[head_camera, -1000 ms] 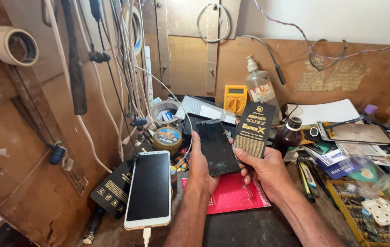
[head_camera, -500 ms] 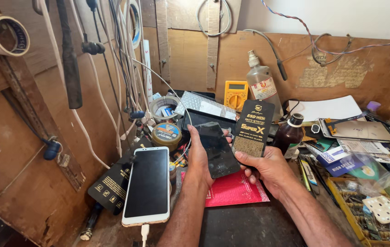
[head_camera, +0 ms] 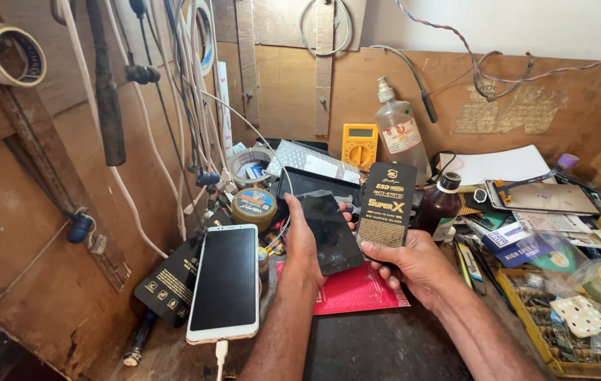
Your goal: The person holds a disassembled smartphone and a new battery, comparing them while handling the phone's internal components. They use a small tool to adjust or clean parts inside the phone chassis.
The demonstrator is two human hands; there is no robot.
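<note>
tape roll (head_camera: 5, 54): hanging on the wood wall way up at 10 o'clock, next to a bunch of dangling cables (head_camera: 187, 92).
white phone (head_camera: 225, 282): face up at about 8 o'clock from the hands, propped on a black packet, cable plugged into its bottom end.
left hand (head_camera: 302, 243): fingers wrapped around the left edge of the dark phone panel (head_camera: 328, 231), thumb on the near side. Clamped on it, not loose.
dark phone panel: dead centre, held up off the desk, tilted, glass toward the camera.
black packet (head_camera: 385, 204): flat glass-protector style sleeve, upright, just right of the panel and touching or overlapping its edge, can't tell which.
right hand (head_camera: 413, 264): fingers closed on the packet's bottom end, at 4 o'clock from the panel.
doing it well: I'd say grip both by the edges only, keep fingertips off the glass face, and hold them over the red mat (head_camera: 360, 289) in case one slips.
desk (head_camera: 385, 346): dark, worn, crammed. Yellow multimeter (head_camera: 359, 144) and clear bottle (head_camera: 400, 130) at 12 o'clock, brown bottle (head_camera: 440, 204) at 2, parts tray (head_camera: 568, 317) at 4.
room: raw plywood walls, wires everywhere.
</note>
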